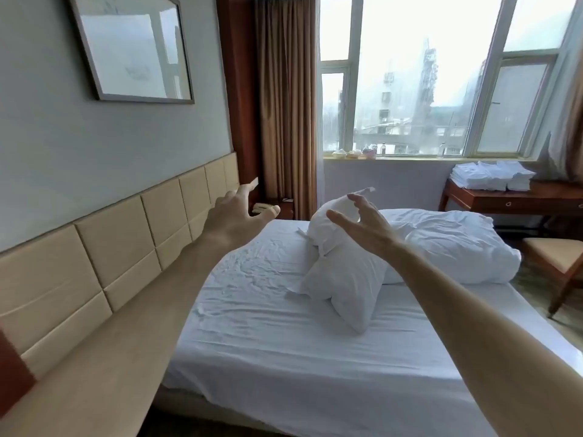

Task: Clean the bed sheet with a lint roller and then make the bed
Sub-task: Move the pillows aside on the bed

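The left hand has its fingers spread and straight, thumb out to the side, holding nothing; it hangs in the air above the far left edge of the bed, well above the wrinkled white bed sheet. The right hand is likewise wide open, fingers loosely bent and apart, gripping nothing. Just behind its fingertips in this view is a plump white pillow, tilted up on end; whether the fingers touch it cannot be told. That pillow leans on a second white pillow, which lies slanted on the sheet below the right wrist. To the right of both, a bunched white duvet is heaped across the far side of the mattress. The sheet covers the mattress beneath both forearms. Along the left runs a beige padded panel headboard, with a grey-framed picture on the wall above. Farther off are brown curtains, a large window, and a wooden desk carrying folded white linens.
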The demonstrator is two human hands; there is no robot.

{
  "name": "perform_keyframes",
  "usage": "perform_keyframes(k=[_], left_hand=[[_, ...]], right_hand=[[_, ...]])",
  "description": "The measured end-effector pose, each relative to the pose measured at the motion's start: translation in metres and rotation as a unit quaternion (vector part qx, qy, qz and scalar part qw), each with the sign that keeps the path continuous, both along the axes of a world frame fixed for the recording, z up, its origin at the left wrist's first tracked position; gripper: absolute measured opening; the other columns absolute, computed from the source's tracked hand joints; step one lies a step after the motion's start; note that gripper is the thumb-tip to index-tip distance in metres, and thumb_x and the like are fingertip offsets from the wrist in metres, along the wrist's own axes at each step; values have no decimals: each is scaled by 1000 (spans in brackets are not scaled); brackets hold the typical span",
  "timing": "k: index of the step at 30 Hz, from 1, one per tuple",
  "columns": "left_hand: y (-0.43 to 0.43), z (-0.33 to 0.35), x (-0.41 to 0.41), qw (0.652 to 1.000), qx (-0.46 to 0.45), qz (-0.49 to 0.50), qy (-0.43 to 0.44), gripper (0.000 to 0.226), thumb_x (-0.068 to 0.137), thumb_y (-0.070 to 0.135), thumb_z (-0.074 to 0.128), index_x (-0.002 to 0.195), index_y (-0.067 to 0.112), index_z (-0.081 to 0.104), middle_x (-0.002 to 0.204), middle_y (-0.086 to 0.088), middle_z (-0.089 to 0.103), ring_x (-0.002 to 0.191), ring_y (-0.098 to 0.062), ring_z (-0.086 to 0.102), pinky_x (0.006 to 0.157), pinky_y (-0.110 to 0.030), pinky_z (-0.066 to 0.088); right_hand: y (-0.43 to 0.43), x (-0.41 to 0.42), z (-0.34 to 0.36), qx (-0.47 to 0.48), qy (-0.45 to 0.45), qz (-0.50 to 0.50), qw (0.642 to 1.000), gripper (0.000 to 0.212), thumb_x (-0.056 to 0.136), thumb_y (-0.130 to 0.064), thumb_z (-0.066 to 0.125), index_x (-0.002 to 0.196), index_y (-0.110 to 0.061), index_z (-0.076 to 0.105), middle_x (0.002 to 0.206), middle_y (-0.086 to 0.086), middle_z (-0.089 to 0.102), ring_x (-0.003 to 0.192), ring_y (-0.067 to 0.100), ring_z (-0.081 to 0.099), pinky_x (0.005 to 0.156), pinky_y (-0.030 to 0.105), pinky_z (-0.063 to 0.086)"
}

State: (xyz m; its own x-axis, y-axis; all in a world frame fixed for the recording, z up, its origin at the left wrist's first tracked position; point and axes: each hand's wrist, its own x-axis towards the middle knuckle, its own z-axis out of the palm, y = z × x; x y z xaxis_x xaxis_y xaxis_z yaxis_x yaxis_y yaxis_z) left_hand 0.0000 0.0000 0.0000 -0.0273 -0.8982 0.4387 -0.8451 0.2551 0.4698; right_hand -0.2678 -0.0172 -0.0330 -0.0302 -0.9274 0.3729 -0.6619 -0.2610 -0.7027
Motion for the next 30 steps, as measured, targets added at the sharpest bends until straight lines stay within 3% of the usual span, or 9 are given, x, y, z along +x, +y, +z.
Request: perform_keyframes(k=[8, 17, 30], left_hand=[[-89, -37, -59, 999, 45, -4, -13, 72, 92, 60, 61, 151, 25, 40, 151, -8, 49, 139, -29, 41, 109, -44, 36], [-211, -87, -126, 993, 116, 23, -13, 80, 90, 64, 60, 154, 22, 37, 153, -7, 46, 141, -29, 39, 110, -46, 39], [-403, -183, -175, 977, 212, -30, -14, 82, 89, 65, 61, 154, 24, 35, 153, -6, 44, 143, -29, 37, 112, -48, 37]], right_hand=[[-86, -69, -39, 72, 52, -22, 996, 82, 87, -59, 66, 152, -17, 39, 154, 12, 40, 140, 27, 38, 108, 39, 36], [-200, -145, -72, 139, 77, -21, 987, 84, 88, -58, 66, 153, -15, 35, 156, 11, 36, 144, 26, 35, 113, 40, 33], [-354, -185, -152, 226, 100, -57, 967, 86, 84, -59, 69, 153, -18, 36, 154, 10, 38, 143, 26, 36, 116, 44, 34]])
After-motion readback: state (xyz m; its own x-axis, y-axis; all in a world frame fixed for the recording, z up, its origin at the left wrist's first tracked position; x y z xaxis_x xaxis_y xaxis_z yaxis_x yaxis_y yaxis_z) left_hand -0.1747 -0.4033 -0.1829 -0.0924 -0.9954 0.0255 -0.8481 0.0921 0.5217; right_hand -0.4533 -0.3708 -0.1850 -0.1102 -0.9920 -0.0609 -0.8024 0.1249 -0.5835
